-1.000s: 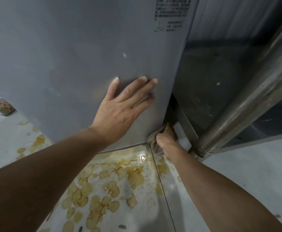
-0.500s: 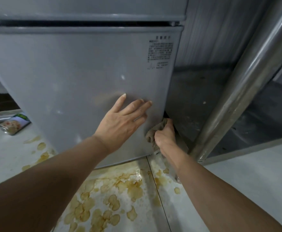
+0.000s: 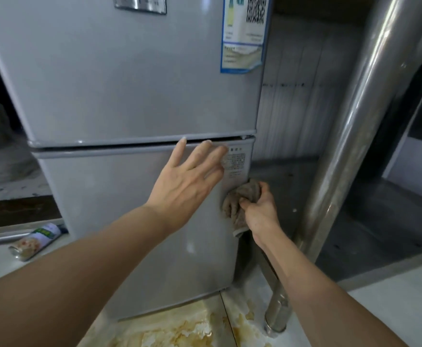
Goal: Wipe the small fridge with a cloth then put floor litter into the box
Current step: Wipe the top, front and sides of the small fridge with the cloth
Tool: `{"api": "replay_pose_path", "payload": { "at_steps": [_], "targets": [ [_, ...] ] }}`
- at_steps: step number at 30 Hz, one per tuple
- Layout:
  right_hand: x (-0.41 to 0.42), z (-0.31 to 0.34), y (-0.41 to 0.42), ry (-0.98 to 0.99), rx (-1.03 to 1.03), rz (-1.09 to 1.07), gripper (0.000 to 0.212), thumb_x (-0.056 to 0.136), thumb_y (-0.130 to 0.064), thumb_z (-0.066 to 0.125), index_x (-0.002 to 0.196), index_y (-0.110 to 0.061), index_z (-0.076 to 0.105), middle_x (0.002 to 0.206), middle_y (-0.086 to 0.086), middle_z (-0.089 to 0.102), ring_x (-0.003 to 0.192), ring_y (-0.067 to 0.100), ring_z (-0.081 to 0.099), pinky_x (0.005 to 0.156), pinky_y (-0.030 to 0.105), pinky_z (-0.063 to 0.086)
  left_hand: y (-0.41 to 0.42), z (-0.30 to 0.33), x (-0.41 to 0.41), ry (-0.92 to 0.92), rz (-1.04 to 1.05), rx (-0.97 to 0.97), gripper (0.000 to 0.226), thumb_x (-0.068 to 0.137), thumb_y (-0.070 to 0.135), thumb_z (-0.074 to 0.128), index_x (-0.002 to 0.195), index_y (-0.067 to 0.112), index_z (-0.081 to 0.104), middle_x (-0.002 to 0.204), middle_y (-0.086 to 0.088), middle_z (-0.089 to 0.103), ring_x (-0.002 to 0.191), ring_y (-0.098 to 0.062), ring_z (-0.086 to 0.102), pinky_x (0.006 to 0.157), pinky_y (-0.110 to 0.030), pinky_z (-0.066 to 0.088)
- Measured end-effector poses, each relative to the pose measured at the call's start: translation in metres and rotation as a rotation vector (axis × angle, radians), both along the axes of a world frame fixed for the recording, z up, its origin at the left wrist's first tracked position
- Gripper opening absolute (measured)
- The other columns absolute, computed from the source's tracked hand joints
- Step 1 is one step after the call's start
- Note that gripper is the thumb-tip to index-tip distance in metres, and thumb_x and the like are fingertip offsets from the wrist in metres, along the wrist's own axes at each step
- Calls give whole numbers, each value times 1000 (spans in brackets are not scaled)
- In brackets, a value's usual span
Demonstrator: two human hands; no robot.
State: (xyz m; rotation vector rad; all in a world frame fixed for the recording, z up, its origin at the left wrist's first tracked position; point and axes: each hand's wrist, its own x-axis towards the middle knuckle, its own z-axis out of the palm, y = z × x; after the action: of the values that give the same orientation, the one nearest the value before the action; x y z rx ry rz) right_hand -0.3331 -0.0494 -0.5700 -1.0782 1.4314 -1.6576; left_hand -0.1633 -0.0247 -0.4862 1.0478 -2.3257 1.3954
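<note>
Cloth (image 3: pixel 242 205) being gripped by right hand (image 3: pixel 260 211) against fridge (image 3: pixel 129 96) right edge; left hand (image 3: pixel 189 181) hovering, fingers spread.

Fridge (image 3: pixel 129 96) is being flanked: can (image 3: pixel 36 241) lying on floor (image 3: pixel 392 309) at left, metal post (image 3: pixel 350 146) standing right; cloth (image 3: pixel 242 206) at fridge's right edge.

The pale tiled floor (image 3: pixel 392 309) carries the small grey fridge (image 3: pixel 134 96). Left of the fridge a labelled can (image 3: pixel 36 240) lies on its side. In front of the fridge, yellow-brown stains (image 3: pixel 179 331) cover the tiles.
</note>
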Motion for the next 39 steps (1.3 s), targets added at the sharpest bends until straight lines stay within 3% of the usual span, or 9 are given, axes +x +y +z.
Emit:
{"api": "replay_pose_path", "payload": {
  "at_steps": [7,11,15,18,22,27,30,34,39],
  "targets": [
    [-2,61,-12,-128,-132,1,30,90,1,53,113,-18,50,90,-6,61,79,5,60,50,6,46,5,28,-1,-12,25,145,53,64,18,68,116,20,61,140,-7,48,126,-30,47,98,-61,37],
    [-4,86,-12,-154,-136,-5,27,92,-1,51,114,-16,51,97,3,61,84,14,60,58,15,48,3,33,-4,-30,62,258,68,79,16,62,138,18,30,154,-7,13,139,-30,16,109,-61,14],
    [2,101,-10,-236,-136,-39,28,91,2,48,117,-9,53,106,14,61,95,26,61,77,31,52,4,55,-2,-98,-32,215,39,80,16,48,119,19,52,134,-4,45,113,-26,49,93,-43,41],
    [4,116,-10,-234,-157,-58,34,90,5,47,123,-6,51,115,19,59,103,28,59,93,39,49,2,83,-3,-82,-94,141,36,81,15,33,104,22,60,114,-2,59,92,-22,57,79,-35,46],
    [-1,128,-7,-156,-200,-33,32,90,3,51,119,-11,51,115,16,58,98,20,56,84,29,46,-2,111,3,-89,-54,68,46,77,17,30,115,20,57,128,-5,52,113,-26,52,99,-51,40],
    [-3,161,-10,-106,-265,8,27,92,0,50,115,-12,51,111,14,59,102,22,59,90,35,50,-2,122,3,-125,-35,134,49,82,18,32,129,19,45,142,-6,36,126,-29,38,106,-57,27],
    [-1,181,-11,-106,-300,6,25,92,0,50,115,-10,50,110,13,60,102,22,60,89,35,51,-7,130,4,-118,-42,166,57,84,17,53,136,18,29,149,-8,16,132,-31,21,109,-59,14],
    [-1,215,-17,-99,-339,-52,27,92,-2,50,118,-10,49,105,5,59,95,14,61,69,15,52,-9,157,6,-104,-7,102,73,75,13,65,136,18,26,149,-11,16,133,-33,22,107,-62,16],
    [0,256,-20,-95,-339,-43,24,94,-10,51,116,-18,49,98,-3,58,86,8,60,56,12,50,-12,192,11,15,67,12,82,67,21,75,131,22,23,150,-10,15,136,-34,14,106,-62,15]
  ]
}}
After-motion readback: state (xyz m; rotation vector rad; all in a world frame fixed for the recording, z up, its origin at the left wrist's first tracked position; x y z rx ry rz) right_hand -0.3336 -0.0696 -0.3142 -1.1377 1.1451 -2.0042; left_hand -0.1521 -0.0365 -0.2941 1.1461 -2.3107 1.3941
